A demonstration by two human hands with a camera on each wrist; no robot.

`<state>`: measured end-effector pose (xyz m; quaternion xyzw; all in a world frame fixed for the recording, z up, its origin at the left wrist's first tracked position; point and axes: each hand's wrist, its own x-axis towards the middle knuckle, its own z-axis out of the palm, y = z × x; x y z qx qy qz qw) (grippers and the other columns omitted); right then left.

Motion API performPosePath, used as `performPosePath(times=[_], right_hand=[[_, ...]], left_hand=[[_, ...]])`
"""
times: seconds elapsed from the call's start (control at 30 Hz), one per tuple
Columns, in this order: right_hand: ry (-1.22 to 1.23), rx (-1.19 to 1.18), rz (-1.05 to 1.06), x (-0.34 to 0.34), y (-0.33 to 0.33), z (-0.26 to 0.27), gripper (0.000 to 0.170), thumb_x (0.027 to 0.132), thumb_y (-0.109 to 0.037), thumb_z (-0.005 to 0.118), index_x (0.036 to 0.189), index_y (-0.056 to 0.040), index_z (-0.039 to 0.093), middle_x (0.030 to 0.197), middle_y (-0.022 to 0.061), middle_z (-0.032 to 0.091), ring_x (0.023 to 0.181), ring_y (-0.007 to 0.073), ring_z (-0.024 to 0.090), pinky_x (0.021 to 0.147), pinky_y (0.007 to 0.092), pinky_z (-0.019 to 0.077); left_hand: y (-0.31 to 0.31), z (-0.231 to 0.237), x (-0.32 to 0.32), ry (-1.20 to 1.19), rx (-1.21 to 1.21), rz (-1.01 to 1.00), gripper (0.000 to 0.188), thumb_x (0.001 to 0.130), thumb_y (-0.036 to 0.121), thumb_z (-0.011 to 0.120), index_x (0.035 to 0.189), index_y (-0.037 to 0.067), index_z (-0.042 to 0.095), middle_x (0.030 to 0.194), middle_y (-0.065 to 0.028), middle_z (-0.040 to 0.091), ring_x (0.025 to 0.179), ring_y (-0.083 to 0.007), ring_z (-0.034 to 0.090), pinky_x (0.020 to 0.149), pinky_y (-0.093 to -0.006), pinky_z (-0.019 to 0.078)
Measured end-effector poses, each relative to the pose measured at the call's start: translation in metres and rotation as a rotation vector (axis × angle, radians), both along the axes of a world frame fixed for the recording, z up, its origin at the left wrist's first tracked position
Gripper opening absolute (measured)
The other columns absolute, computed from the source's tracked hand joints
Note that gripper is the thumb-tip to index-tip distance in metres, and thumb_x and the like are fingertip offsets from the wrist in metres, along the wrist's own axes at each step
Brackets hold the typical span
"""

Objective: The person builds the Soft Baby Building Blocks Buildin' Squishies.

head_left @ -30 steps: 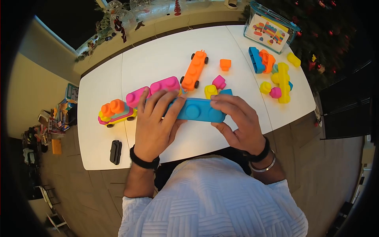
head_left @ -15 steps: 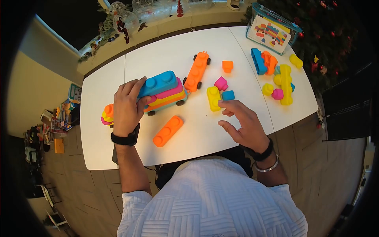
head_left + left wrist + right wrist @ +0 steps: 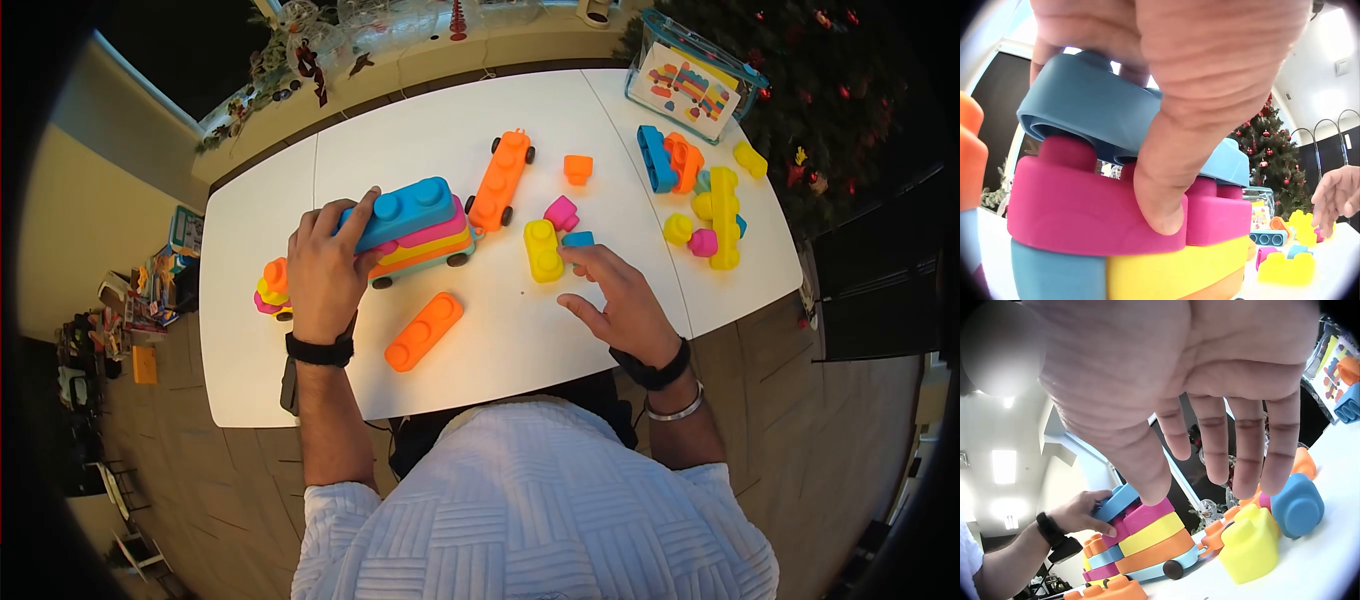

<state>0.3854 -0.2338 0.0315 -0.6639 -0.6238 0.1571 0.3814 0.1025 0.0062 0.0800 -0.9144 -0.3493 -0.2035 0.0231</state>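
My left hand [image 3: 328, 265] grips a long blue building block [image 3: 412, 205] from its left end, on top of a wheeled stack. In the left wrist view the block [image 3: 1094, 100] is tilted over the studs of the pink blocks [image 3: 1097, 200], with a gap showing below its near end. The left thumb lies against the pink side. Beneath are yellow [image 3: 1154, 534] and orange [image 3: 1166, 548] layers on a light blue wheeled base [image 3: 1154, 572]. My right hand [image 3: 632, 312], fingers relaxed and holding nothing, hovers beside a yellow block [image 3: 543, 252] and a small blue block [image 3: 578, 239].
An orange block [image 3: 424, 332] lies in front of the stack. Behind it stands an orange wheeled base [image 3: 502, 180]. A small wheeled stack [image 3: 273, 288] is at left. Several loose blocks and a clear bag [image 3: 690, 85] are at the right end of the table [image 3: 400, 130].
The blue block, held in both hands at first, has moved left onto the stack in my left hand. My right hand has let go and stays at the right. The orange block came into view.
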Motion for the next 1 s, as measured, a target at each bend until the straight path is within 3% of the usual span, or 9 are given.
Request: performPosePath(times=[0.07, 0.1, 0.17, 0.27, 0.7, 0.8, 1.0], right_hand=[[-0.051, 0.02, 0.003, 0.003, 0.003, -0.005, 0.058, 0.093, -0.012, 0.085, 0.145, -0.0066, 0.06, 0.128, 0.0156, 0.069, 0.112, 0.0327, 0.072, 0.095, 0.0417, 0.0596], [-0.052, 0.021, 0.004, 0.004, 0.004, -0.008, 0.058, 0.093, -0.012, 0.085, 0.145, -0.0066, 0.06, 0.128, 0.0156, 0.069, 0.112, 0.0327, 0.072, 0.095, 0.0417, 0.0596], [-0.078, -0.007, 0.013, 0.006, 0.007, -0.013, 0.059, 0.094, -0.016, 0.082, 0.147, -0.0048, 0.058, 0.138, 0.0184, 0.065, 0.127, 0.0403, 0.063, 0.107, 0.0466, 0.0541], [-0.082, -0.035, 0.041, 0.003, 0.01, -0.02, 0.061, 0.094, -0.018, 0.083, 0.148, -0.0051, 0.057, 0.143, 0.0186, 0.062, 0.133, 0.0406, 0.059, 0.111, 0.0477, 0.0518], [-0.139, -0.131, 0.07, -0.002, 0.011, -0.032, 0.059, 0.095, -0.024, 0.083, 0.146, -0.0051, 0.059, 0.153, 0.0204, 0.054, 0.141, 0.0424, 0.054, 0.114, 0.0479, 0.0514], [-0.14, -0.135, 0.071, -0.001, 0.014, -0.027, 0.057, 0.095, -0.023, 0.083, 0.144, -0.0048, 0.061, 0.15, 0.0202, 0.057, 0.137, 0.0412, 0.057, 0.112, 0.0468, 0.0525], [-0.127, -0.024, 0.025, 0.019, 0.036, -0.006, 0.037, 0.094, -0.017, 0.082, 0.127, -0.0045, 0.069, 0.124, 0.0164, 0.072, 0.117, 0.0389, 0.069, 0.102, 0.0463, 0.0573]], left_hand=[[0.004, 0.002, 0.0, 0.003, -0.021, -0.002, 0.077, 0.078, 0.014, 0.092, 0.151, 0.025, 0.067, 0.126, -0.0033, 0.071, 0.116, -0.0294, 0.065, 0.102, -0.0471, 0.0515], [0.005, 0.003, 0.0, 0.007, -0.042, -0.006, 0.078, 0.078, 0.013, 0.092, 0.151, 0.025, 0.067, 0.126, -0.0033, 0.071, 0.116, -0.0295, 0.065, 0.101, -0.0466, 0.0519], [0.003, 0.004, -0.001, 0.007, -0.018, -0.024, 0.077, 0.079, 0.012, 0.091, 0.151, 0.025, 0.067, 0.127, -0.0035, 0.07, 0.116, -0.0297, 0.064, 0.102, -0.0469, 0.0516], [0.003, 0.002, -0.001, 0.002, 0.027, -0.056, 0.076, 0.081, 0.012, 0.089, 0.152, 0.025, 0.066, 0.128, -0.0039, 0.07, 0.116, -0.0301, 0.064, 0.102, -0.0476, 0.0511], [0.006, 0.002, 0.003, 0.005, -0.06, -0.08, 0.07, 0.085, 0.015, 0.086, 0.152, 0.023, 0.066, 0.13, -0.0059, 0.069, 0.118, -0.032, 0.063, 0.102, -0.0487, 0.0511], [0.002, -0.001, 0.004, -0.004, -0.042, -0.065, 0.072, 0.084, 0.016, 0.087, 0.152, 0.023, 0.064, 0.132, -0.0059, 0.068, 0.12, -0.0322, 0.062, 0.102, -0.0491, 0.0509], [-0.005, -0.021, 0.003, -0.022, 0.097, -0.051, 0.083, 0.078, 0.008, 0.089, 0.155, 0.02, 0.06, 0.138, -0.0091, 0.064, 0.123, -0.0358, 0.059, 0.101, -0.0493, 0.0514]])
